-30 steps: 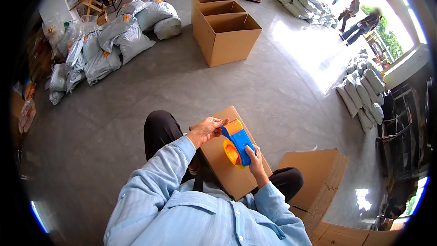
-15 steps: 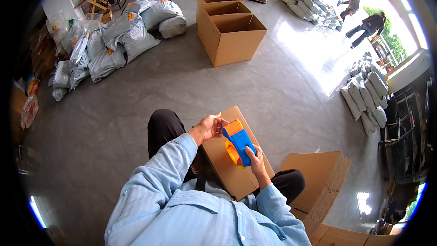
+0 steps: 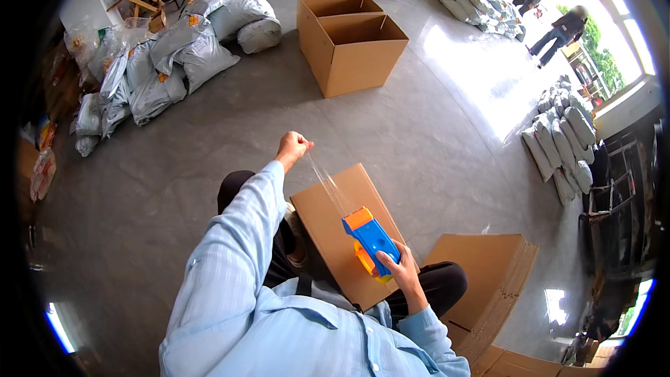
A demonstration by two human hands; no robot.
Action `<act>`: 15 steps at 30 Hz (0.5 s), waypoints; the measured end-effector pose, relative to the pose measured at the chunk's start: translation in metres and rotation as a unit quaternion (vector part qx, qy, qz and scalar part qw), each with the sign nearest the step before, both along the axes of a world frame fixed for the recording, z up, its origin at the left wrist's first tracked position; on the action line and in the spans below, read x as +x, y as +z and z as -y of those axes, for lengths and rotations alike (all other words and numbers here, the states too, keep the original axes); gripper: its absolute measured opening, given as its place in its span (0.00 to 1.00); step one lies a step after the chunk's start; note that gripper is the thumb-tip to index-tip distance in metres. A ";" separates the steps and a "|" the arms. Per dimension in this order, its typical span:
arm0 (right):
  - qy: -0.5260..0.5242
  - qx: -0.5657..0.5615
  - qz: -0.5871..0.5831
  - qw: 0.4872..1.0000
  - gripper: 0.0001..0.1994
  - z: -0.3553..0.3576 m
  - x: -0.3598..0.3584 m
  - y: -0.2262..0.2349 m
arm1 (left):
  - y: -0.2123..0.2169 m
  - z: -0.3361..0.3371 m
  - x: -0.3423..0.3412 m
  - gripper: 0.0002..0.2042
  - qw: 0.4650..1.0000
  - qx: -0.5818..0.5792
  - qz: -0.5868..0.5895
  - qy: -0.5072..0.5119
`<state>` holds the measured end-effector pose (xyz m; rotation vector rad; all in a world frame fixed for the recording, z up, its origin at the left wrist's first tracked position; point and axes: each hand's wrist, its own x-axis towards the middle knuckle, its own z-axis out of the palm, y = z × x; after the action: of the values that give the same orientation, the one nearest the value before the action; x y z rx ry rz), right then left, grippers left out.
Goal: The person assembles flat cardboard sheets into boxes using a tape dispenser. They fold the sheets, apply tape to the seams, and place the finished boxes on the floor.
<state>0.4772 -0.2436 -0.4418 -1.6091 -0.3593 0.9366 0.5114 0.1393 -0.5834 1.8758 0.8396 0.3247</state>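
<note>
A blue and orange tape dispenser [image 3: 375, 237] is gripped by my right hand [image 3: 405, 274] above a closed cardboard box [image 3: 338, 199]. The box lies between my knees. From the dispenser's orange end a strip of clear tape [image 3: 325, 180] stretches tight, up and to the left. My left hand [image 3: 294, 146] pinches the free end of that strip, beyond the box's far left corner. Orange-yellow parts show on the dispenser's underside.
Three open cardboard boxes [image 3: 363, 56] stand in a row ahead. Flattened cardboard [image 3: 481, 272] is stacked at my right knee. Grey filled bags [image 3: 174, 56] pile up at left, more bags [image 3: 558, 139] at right. Two people [image 3: 558, 33] are by the bright doorway.
My left hand has moved up and away from the dispenser, drawing out a length of clear tape. The dispenser has come slightly nearer to me in my right hand.
</note>
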 end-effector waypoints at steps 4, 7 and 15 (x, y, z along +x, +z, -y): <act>0.006 -0.017 0.034 0.999 0.25 0.005 0.004 -0.020 | -0.038 0.001 0.009 0.09 0.999 -0.006 -0.036 -0.025; -0.005 -0.030 0.014 0.999 0.25 -0.001 0.003 -0.014 | -0.084 0.033 -0.002 0.11 0.975 -0.095 -0.193 -0.052; -0.037 -0.024 0.010 0.999 0.24 -0.001 -0.003 -0.012 | -0.120 0.046 0.002 0.22 0.931 -0.117 -0.215 -0.272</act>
<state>0.4743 -0.2426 -0.4536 -1.6649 -0.2914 0.8796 0.5129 0.0933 -0.7031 1.8863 0.5668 -0.5278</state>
